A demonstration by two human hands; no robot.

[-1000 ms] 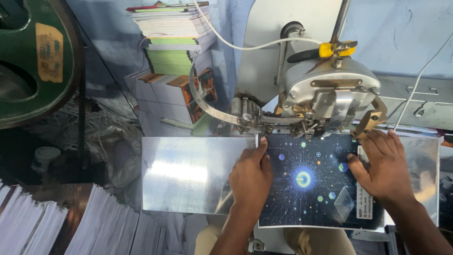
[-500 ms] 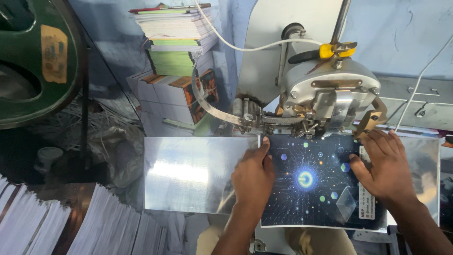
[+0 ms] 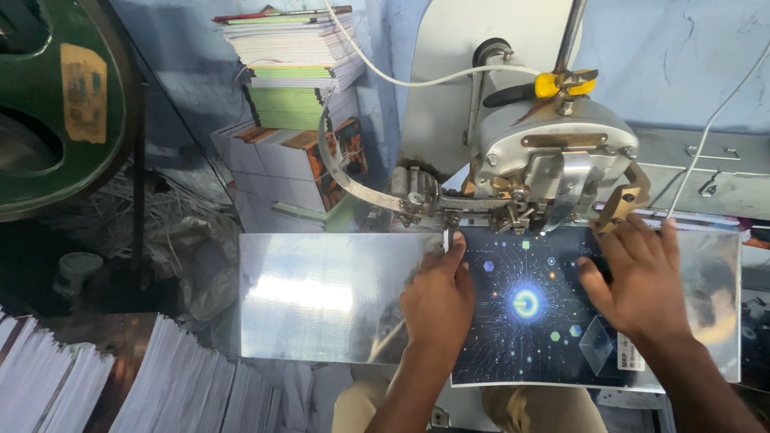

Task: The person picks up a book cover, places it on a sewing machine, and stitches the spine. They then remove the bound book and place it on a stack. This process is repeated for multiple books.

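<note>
My left hand (image 3: 437,297) and right hand (image 3: 638,277), fingers spread flat, press the dark glossy starburst-print booklet cover (image 3: 533,321) on the shiny metal table (image 3: 321,297), just below the grey stitching machine head (image 3: 553,156).

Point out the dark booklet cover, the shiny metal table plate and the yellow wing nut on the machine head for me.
dark booklet cover (image 3: 525,337), head view, on its printed face between the hands.
shiny metal table plate (image 3: 313,297), head view, on its bare left half.
yellow wing nut (image 3: 565,82), head view, on its body atop the machine head.
</note>
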